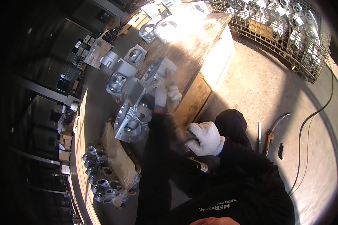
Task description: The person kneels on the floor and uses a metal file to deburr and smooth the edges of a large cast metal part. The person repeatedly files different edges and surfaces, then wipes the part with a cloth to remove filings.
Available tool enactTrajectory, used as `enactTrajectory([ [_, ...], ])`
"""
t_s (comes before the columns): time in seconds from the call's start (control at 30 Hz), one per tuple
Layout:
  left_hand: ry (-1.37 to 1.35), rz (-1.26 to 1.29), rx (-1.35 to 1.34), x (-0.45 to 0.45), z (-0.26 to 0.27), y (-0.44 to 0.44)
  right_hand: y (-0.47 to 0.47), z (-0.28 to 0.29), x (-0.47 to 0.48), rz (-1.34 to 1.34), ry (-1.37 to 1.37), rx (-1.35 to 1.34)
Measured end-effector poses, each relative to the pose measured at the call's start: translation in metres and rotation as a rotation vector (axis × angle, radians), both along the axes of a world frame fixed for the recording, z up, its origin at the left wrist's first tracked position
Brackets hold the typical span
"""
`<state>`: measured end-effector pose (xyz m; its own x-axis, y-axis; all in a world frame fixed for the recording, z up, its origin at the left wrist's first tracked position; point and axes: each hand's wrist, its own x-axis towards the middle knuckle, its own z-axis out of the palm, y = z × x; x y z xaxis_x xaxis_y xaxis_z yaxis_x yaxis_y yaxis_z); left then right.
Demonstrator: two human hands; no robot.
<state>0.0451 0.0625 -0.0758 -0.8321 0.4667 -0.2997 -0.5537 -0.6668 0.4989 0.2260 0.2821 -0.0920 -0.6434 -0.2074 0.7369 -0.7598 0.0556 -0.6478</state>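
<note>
My left hand [169, 94], in a white knitted glove with a blue cuff, closes around a long, narrow, blurred tool [170, 104] beside a machined metal casting [164, 67] on the wooden workbench [198, 63]. Nearer my body, my right hand [205, 137], gloved alike, is shut on a dark grip [190, 136]. Blur hides whether this grip and the narrow tool are one piece. Further castings with round bores, one of them large [132, 126], stand left of my left forearm. More castings [169, 25] lie at the far end in harsh sunlight.
A wire mesh cage [270, 33] full of castings stands at the upper right. On the concrete floor lie a narrow flat tool [259, 137], a curved tool [270, 137], a small dark tool [281, 151] and a cable [300, 140]. Several castings [102, 182] sit at lower left.
</note>
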Motion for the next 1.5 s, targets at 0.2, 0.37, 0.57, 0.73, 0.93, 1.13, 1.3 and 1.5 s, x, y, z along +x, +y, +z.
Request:
enactTrajectory([
  [0.2,-0.064,0.065,0.005,-0.006,0.009,0.005,-0.007,0.014,0.003,0.124,0.121,-0.06],
  [0.37,-0.047,0.038,-0.01,-0.004,0.014,0.011,-0.008,0.005,-0.001,0.081,0.124,-0.045],
  [0.57,-0.051,0.116,-0.01,0.005,0.025,0.017,-0.008,0.007,-0.008,0.113,0.02,-0.022],
  [0.73,-0.042,0.031,0.015,-0.009,0.015,0.003,-0.022,-0.005,-0.019,-0.022,-0.031,0.021],
  [0.93,0.03,-0.044,0.058,-0.01,0.01,-0.008,-0.004,0.011,-0.006,0.002,0.029,-0.022],
  [1.13,0.142,0.228,-0.342,0.041,0.009,0.065,0.036,0.005,-0.009,-0.153,-0.426,-0.216],
  [1.3,0.023,0.352,-0.588,0.073,-0.002,0.152,0.064,-0.012,-0.035,-0.081,-0.894,-0.282],
  [1.5,0.522,0.01,-0.957,0.064,-0.058,0.128,0.105,-0.136,-0.014,-0.376,-0.882,0.011],
])
